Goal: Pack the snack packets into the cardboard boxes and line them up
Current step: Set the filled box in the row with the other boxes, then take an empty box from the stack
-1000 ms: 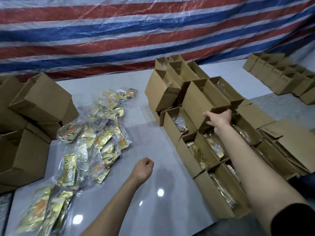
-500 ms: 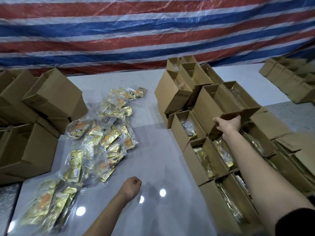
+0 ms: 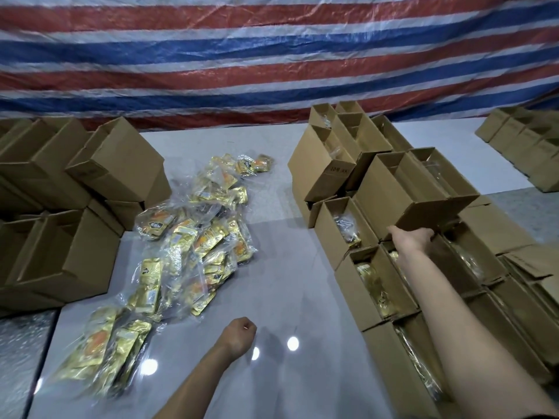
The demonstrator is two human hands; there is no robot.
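Right hand (image 3: 413, 238) is hooked on the near lower edge of the upper open box (image 3: 417, 192), with the fingertips hidden beneath it. The box is perched tilted on the rims of the packed rows (image 3: 373, 285). Left hand (image 3: 240, 331) is curled in a fist with nothing held, above the glossy surface (image 3: 281, 267). Loose snack packets (image 3: 193, 243) are heaped well apart to the left.

Risk: with only one end held, the box could be twisted off the rims below. Lower flaps could be crushed and the line skewed.

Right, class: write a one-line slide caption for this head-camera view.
Right hand grips a cardboard box stacked on packed boxes; loose snack packets lie alongside.
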